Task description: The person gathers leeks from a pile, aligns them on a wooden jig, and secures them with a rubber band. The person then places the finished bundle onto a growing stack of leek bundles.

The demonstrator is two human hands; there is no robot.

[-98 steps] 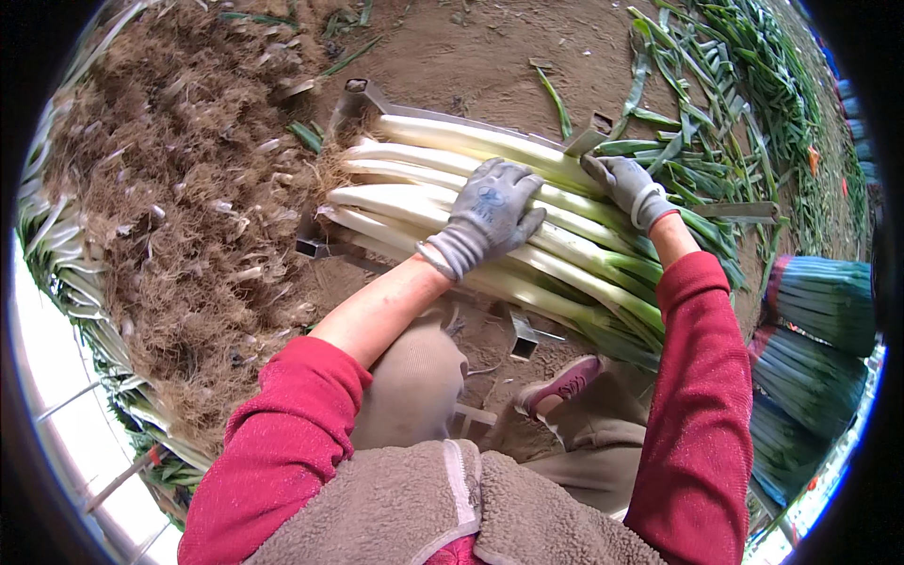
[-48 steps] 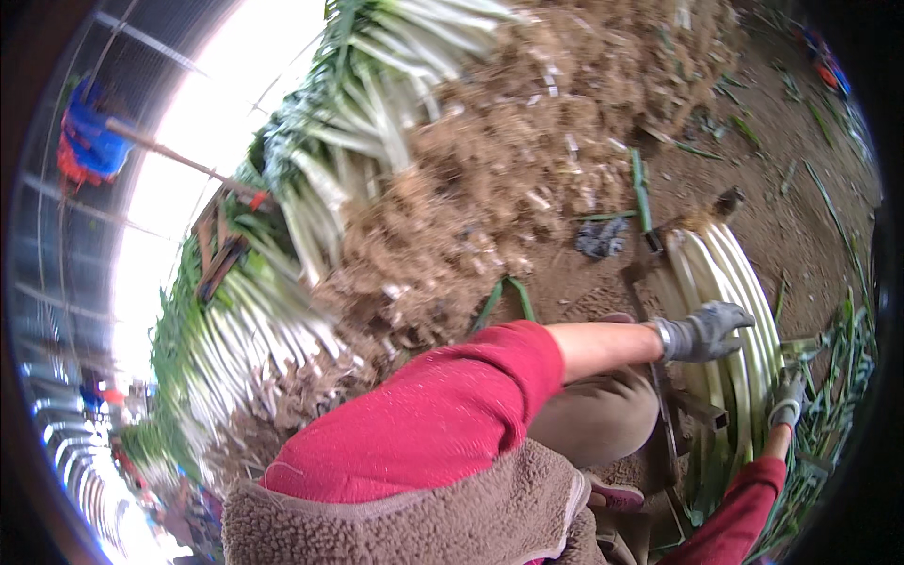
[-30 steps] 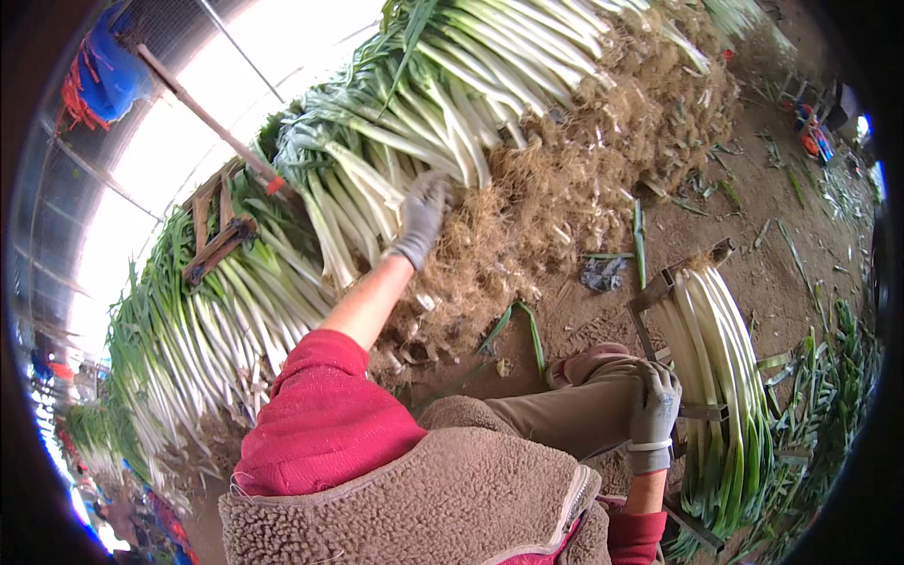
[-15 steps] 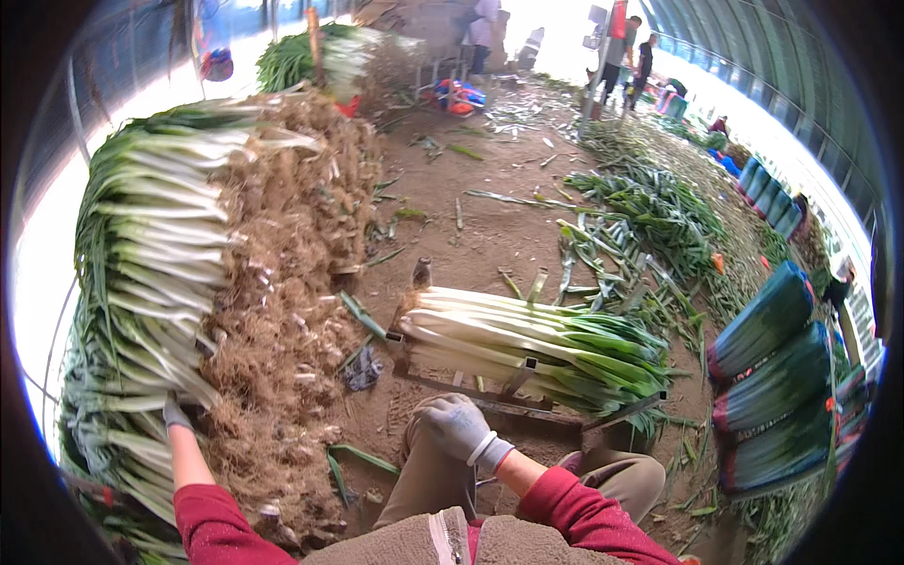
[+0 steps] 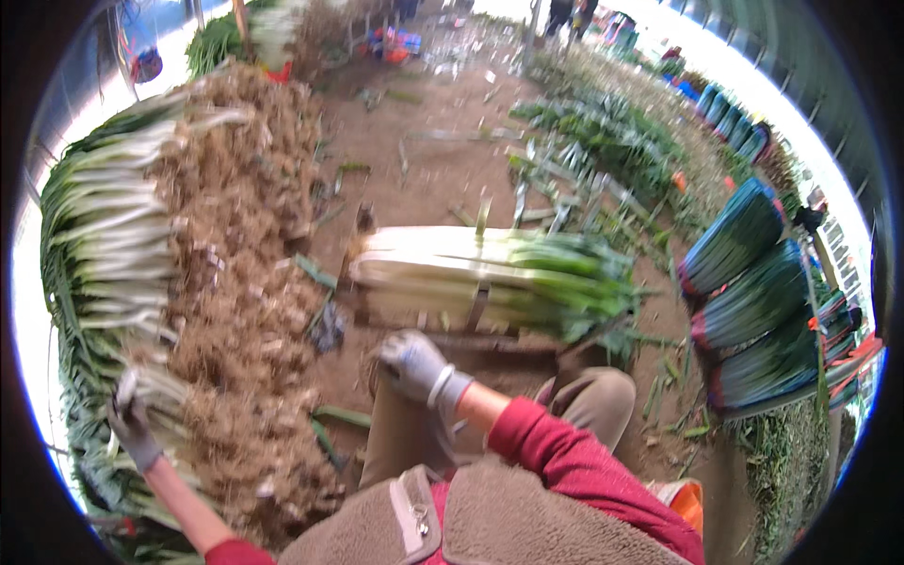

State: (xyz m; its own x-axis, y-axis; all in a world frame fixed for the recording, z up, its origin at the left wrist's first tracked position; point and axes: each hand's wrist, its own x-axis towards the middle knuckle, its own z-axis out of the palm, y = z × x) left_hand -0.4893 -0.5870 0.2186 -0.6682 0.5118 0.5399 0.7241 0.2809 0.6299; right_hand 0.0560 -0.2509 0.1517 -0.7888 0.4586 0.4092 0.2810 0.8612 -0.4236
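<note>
- Reaching far out to the person's left, the left hand (image 5: 132,428) in a grey work glove is closed around the white stalks of a few green onions (image 5: 155,381) at the near end of the big pile — the fingers wrap the stems just above the rooty ends.
- That pile of untrimmed green onions (image 5: 104,254) runs along the left side, white shanks outward, with a thick bank of brown tangled roots (image 5: 235,282) facing the dirt floor (image 5: 414,179).
- Resting low in front of the body, the right hand (image 5: 414,365), also grey-gloved, lies on the person's tan trouser knee; it holds nothing, the fingers loosely curled.
- Just beyond the right hand sits a neat bundle of cleaned green onions (image 5: 490,278) lying crosswise in a low wooden rack (image 5: 476,315), white ends to the left, green tops to the right.
- Off to the right stand wrapped bundles of green onions (image 5: 753,301), stacked on one another — well apart from both hands.
- Loose green leaves (image 5: 603,151) litter the ground farther back.
</note>
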